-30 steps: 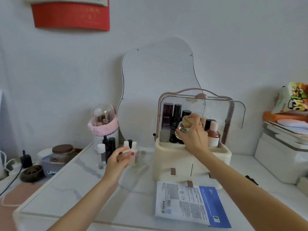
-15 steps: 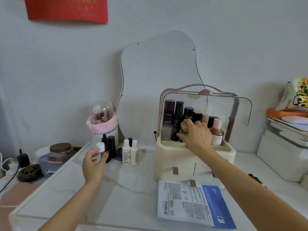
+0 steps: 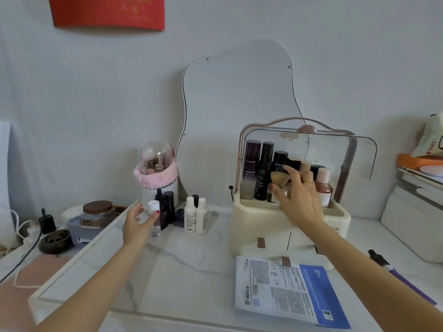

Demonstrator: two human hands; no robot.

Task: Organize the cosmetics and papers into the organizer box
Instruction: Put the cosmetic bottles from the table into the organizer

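Right hand (image 3: pixel 299 200) spread loose above the organizer box (image 3: pixel 287 219); left hand (image 3: pixel 137 222), left of it, fingers slack around a white-capped bottle (image 3: pixel 154 218).

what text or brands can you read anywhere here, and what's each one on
"REVITALIFT": purple bottle in the organizer box.
"Life", start hidden by the arm: organizer box front, right side.
Too small or blurred: blue and white sheet, two white bottles, black bottle, red wall hanging, snack bag.
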